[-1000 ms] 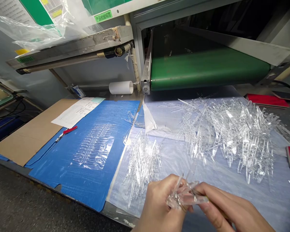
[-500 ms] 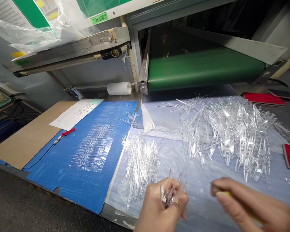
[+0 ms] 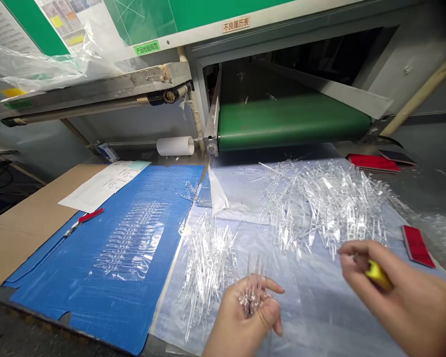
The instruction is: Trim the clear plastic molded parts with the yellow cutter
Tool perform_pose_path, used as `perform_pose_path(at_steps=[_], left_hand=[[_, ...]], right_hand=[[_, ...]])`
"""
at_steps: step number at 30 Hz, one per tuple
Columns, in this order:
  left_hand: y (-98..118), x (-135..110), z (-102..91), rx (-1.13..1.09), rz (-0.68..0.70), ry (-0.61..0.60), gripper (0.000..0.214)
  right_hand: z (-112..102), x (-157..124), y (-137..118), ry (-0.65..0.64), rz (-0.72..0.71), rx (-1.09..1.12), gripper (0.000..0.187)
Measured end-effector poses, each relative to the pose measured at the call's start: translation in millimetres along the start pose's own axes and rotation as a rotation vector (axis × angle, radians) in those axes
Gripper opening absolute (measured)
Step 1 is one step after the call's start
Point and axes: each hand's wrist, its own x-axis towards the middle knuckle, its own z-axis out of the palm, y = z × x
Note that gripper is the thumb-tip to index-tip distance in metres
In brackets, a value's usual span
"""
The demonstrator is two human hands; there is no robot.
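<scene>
My left hand (image 3: 243,320) is low at the centre, its fingers curled around a small bunch of clear moulded plastic spikes (image 3: 251,292). Further right, my right hand (image 3: 394,287) is shut around a yellow-handled tool (image 3: 378,275), whose tip is hidden by my fingers. It touches no plastic pieces. A tall heap of the same clear pieces (image 3: 327,208) lies beyond it, and a smaller heap (image 3: 208,263) lies just left of my left hand.
Both heaps rest on a clear plastic sheet (image 3: 305,307). To the left lie a blue corrugated board (image 3: 55,292), a bag of aligned pieces (image 3: 132,243) and a red-handled cutter (image 3: 89,215). A green conveyor belt (image 3: 290,124) runs behind, with a red pad (image 3: 416,245) at right.
My hands have moved apart: the right hand has gone right and up from the bunch, and the left hand holds a smaller, upright bunch. The whole view has tilted and shifted.
</scene>
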Motion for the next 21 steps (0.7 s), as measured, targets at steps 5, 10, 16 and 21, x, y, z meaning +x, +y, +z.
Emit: perform_pose_path(at_steps=[5,10,16,21], left_hand=[[-6,8,-4.5,-0.298,-0.078,-0.17,0.029],[-11,11,-5.5,-0.53,-0.049,-0.174,0.024],[-7,12,-4.2,-0.568,-0.077,-0.245,0.032],[-11,15,-0.8,-0.411,0.013,-0.142,0.032]], right_hand=[[14,38,13,-0.213,0.107,-0.265,0.013],[37,54,-1,-0.376,0.126,-0.296,0.019],[30,60,-3,-0.436,0.162,-0.328,0.023],[3,45,14,-0.35,0.233,-0.345,0.03]])
